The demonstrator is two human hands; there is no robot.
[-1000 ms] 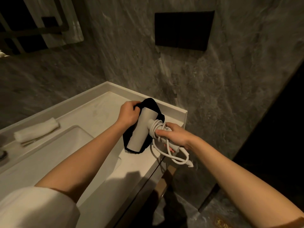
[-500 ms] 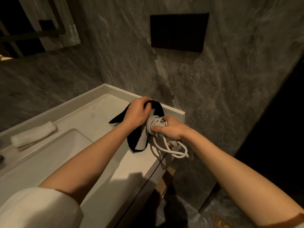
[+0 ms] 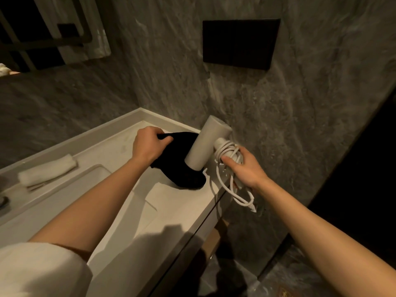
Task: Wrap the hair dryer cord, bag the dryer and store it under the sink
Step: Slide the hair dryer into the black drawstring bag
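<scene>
The dryer point(image 3: 206, 144) has been lifted out of the bag point(image 3: 182, 159), now held above the counter point(image 3: 120, 146) at its far right. Bagging is in hand; the mouth, seemingly shut, must be spread. The left hand point(image 3: 147, 144) is clenched on the bag, the right hand point(image 3: 244, 168) on the handle and cord point(image 3: 233, 181), whose loops dangle. A towel point(image 3: 48, 172) lies left.

From my feed the room is dim and warm-toned, lit from above and behind the wearer. A head-shaped shadow falls across the pale countertop point(image 3: 120, 146) near the bottom centre. The right side sinks into near-black, with no detail I can read. The black bag point(image 3: 182, 151) is crushed to a flat dark shape. The grey stone wall point(image 3: 171, 71) looks soft and smeared, as with motion blur. Wide-angle bending curves the counter edge and stretches both forearms toward the corners. No harsh glare shows.
</scene>
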